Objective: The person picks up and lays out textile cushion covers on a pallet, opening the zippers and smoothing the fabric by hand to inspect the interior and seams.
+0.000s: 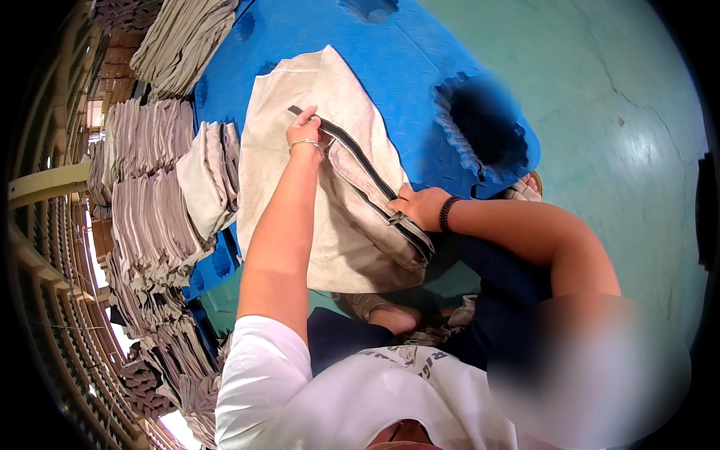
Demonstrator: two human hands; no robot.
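Observation:
A beige fabric cover [339, 86] lies spread over a blue plastic pallet [420, 52], its lower part hanging toward my lap. Along its right side runs a black zipper [351, 146], parted so that the opening gapes. My left hand [304, 129] pinches the zipper edge near its upper end. Lower right, my right hand [421, 208] has its fingers closed on the zipper edge, close to the slider [396, 217]. Part of the cover is behind my left forearm.
Stacks of folded beige covers [150, 217] line the left side, with another pile [184, 45] at the far left of the pallet. A large round hole [487, 124] opens in the pallet at right. Green floor [622, 150] extends beyond. My bare feet are below.

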